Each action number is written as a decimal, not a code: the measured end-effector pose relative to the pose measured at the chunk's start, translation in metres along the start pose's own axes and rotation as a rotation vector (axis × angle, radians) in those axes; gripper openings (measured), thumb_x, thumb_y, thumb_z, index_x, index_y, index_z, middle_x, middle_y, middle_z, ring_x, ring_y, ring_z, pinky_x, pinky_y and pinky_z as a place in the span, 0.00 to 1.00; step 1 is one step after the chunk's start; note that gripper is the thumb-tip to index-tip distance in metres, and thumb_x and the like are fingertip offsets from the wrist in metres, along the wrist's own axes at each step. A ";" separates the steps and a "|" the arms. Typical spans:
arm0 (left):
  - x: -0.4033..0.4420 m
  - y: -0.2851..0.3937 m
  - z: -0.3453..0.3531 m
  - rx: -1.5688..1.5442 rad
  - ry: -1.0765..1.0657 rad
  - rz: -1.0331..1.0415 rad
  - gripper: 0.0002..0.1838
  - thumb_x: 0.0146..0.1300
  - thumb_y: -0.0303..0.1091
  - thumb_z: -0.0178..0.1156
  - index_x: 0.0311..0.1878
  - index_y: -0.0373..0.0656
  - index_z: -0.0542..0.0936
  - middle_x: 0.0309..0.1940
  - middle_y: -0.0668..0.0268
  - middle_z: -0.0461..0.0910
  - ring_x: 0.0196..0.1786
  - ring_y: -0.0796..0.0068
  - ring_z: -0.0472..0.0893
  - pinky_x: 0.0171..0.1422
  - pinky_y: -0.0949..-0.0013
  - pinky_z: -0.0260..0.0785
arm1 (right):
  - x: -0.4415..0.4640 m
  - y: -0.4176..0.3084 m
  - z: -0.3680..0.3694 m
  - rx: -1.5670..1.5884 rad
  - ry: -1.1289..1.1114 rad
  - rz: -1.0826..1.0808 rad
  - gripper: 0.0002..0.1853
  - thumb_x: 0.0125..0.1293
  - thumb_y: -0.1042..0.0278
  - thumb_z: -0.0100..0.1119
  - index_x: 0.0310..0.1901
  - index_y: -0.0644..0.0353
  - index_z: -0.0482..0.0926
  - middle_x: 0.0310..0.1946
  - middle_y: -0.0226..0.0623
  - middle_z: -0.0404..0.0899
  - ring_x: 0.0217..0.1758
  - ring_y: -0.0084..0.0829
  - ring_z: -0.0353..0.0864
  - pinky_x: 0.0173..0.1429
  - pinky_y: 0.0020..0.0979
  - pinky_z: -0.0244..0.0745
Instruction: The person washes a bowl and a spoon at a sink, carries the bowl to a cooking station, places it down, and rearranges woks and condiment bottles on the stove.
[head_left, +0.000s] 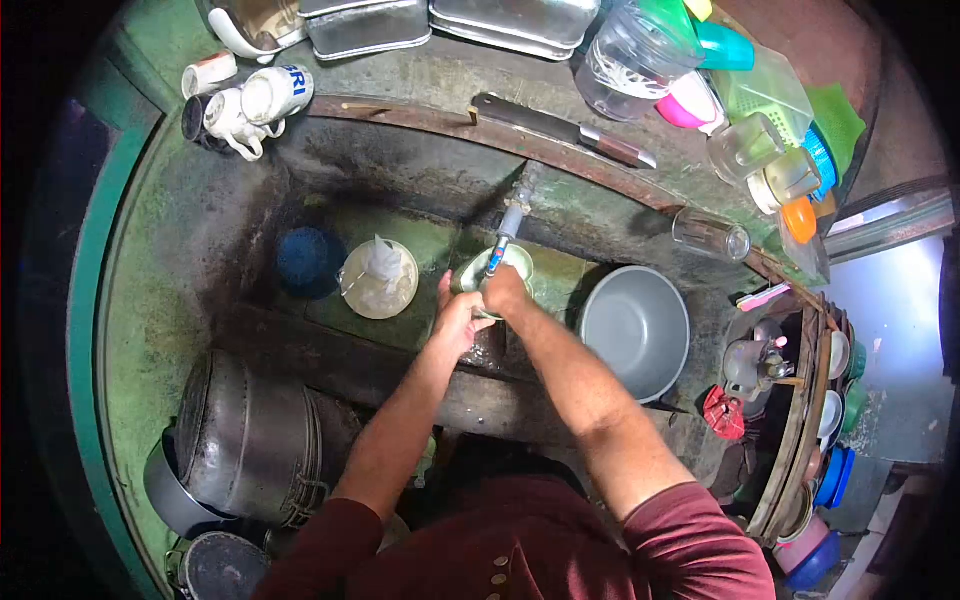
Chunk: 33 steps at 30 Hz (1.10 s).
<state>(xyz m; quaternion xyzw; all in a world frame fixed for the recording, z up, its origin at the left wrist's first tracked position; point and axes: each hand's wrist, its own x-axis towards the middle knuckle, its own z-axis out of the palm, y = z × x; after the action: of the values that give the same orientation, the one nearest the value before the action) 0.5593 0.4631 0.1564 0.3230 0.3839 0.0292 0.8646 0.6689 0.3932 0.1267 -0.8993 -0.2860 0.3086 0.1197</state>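
A pale green bowl (524,264) is held under the tap (507,228), tilted so that its inside faces me. My left hand (460,316) is closed on the bowl's left and near side, thumb along the rim. My right hand (508,294) reaches into the bowl from the right; its fingers are hidden, so whether they grip anything cannot be seen. Left of my hands, a round cream lid or plate (367,300) carries a crumpled whitish plastic bag (383,258). Right of them stands a large grey basin (634,332).
A dark blue bowl (308,262) lies at the basin's far left. Along the back ledge are mugs (272,97), metal tins (370,32), a large knife (560,130), and a glass (710,236) lying on its side. Big metal pots (250,440) crowd the near left; a dish rack (800,420) stands right.
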 end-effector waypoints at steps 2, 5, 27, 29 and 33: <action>0.009 -0.001 -0.004 -0.006 -0.042 -0.031 0.51 0.43 0.22 0.52 0.72 0.59 0.43 0.56 0.58 0.66 0.43 0.61 0.76 0.45 0.45 0.74 | 0.000 0.000 0.009 0.050 0.070 -0.045 0.26 0.52 0.57 0.64 0.49 0.63 0.70 0.48 0.56 0.76 0.53 0.51 0.77 0.56 0.43 0.73; 0.004 0.001 0.000 -0.011 0.001 -0.028 0.51 0.43 0.21 0.53 0.71 0.58 0.43 0.52 0.57 0.71 0.44 0.60 0.79 0.43 0.39 0.73 | -0.006 -0.005 -0.007 0.073 0.060 -0.033 0.32 0.51 0.55 0.64 0.56 0.63 0.68 0.45 0.56 0.78 0.51 0.51 0.77 0.54 0.43 0.73; 0.012 -0.012 -0.007 -0.131 -0.117 -0.018 0.29 0.39 0.29 0.51 0.52 0.37 0.71 0.47 0.56 0.76 0.51 0.53 0.76 0.56 0.43 0.70 | -0.089 0.023 -0.021 0.665 0.727 -0.363 0.08 0.57 0.69 0.55 0.30 0.66 0.78 0.24 0.55 0.77 0.30 0.52 0.80 0.36 0.45 0.74; 0.001 -0.020 -0.007 -0.127 -0.120 -0.015 0.29 0.40 0.29 0.51 0.52 0.38 0.71 0.48 0.56 0.76 0.51 0.53 0.76 0.56 0.42 0.69 | -0.114 0.047 -0.027 0.618 0.705 -0.249 0.12 0.60 0.63 0.53 0.30 0.65 0.78 0.26 0.54 0.77 0.32 0.53 0.80 0.38 0.46 0.74; -0.028 -0.048 -0.003 -0.061 -0.071 -0.029 0.29 0.41 0.28 0.51 0.54 0.38 0.69 0.51 0.57 0.74 0.51 0.53 0.77 0.53 0.41 0.71 | -0.158 0.157 -0.008 0.444 0.821 -0.280 0.11 0.56 0.62 0.57 0.25 0.62 0.77 0.23 0.49 0.76 0.31 0.52 0.78 0.37 0.46 0.75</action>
<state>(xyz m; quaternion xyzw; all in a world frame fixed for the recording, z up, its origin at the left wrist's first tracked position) 0.5283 0.4184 0.1446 0.2918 0.3564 0.0169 0.8874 0.6411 0.1736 0.1483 -0.8524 -0.2605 -0.0370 0.4519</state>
